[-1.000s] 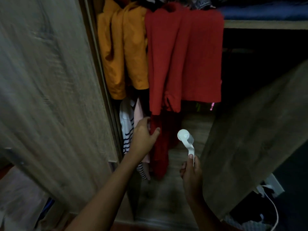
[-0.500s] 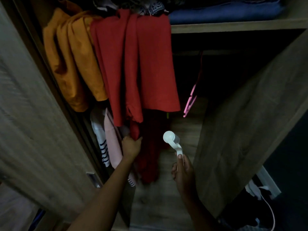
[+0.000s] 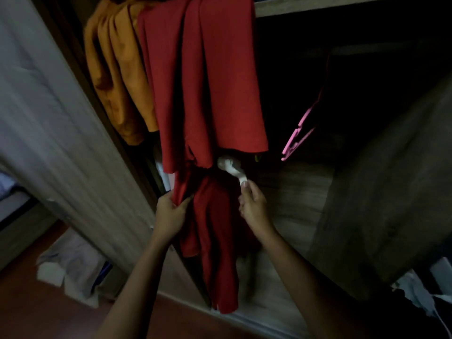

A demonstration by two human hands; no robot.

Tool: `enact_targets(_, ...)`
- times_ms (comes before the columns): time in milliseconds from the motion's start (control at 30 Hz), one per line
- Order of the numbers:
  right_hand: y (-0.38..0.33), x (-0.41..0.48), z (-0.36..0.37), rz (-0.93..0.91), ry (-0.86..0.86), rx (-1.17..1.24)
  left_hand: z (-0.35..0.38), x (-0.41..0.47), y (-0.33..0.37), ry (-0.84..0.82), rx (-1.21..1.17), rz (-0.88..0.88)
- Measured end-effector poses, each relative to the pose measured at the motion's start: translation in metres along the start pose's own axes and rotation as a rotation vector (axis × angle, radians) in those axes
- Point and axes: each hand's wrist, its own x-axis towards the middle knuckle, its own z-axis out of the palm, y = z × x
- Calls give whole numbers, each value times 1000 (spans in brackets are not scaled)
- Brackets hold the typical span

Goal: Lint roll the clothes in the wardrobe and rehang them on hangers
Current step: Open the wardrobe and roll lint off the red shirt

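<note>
A long dark red garment (image 3: 215, 236) hangs in the open wardrobe, below a shorter red top (image 3: 208, 77). My left hand (image 3: 170, 214) grips the long garment's left edge and holds it taut. My right hand (image 3: 254, 206) holds the handle of a white lint roller (image 3: 231, 166), whose head touches the cloth just under the red top's hem. An orange garment (image 3: 117, 74) hangs to the left of the red ones. A pink hanger (image 3: 297, 140) dangles without clothes in the dark right part.
The wardrobe's sliding door (image 3: 53, 133) stands close on the left and a wooden side panel (image 3: 391, 192) on the right. The wooden wardrobe floor (image 3: 293, 204) lies under my hands. Pale cloth (image 3: 71, 267) lies on the room floor at left; white items (image 3: 420, 294) at lower right.
The lint roller rose from free air to the red garment under the top's hem. My left hand shifted lower along the cloth's edge. The view moved closer and tilted down.
</note>
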Motion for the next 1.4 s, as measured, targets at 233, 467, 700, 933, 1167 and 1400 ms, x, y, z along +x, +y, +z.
enact_targets(233,73,-36,18,-34,-151,-127,-12,-2,11,19,70,48)
enact_targets(467,103,-95,22,77,-305,-222,-21,3,11,28,172,44)
enact_targets(700,27,-9,26,-28,-76,-46,-19,2,18,30,222,42)
enact_targets(933,102,-79,37,127,-292,-141,-23,-1,30,108,309,96)
enact_targets(1167,121,-79,33,218,-288,-177,-37,0,34,95,291,54)
enact_targets(1400,85,19,21,529,-19,181,-36,-8,41,87,293,22)
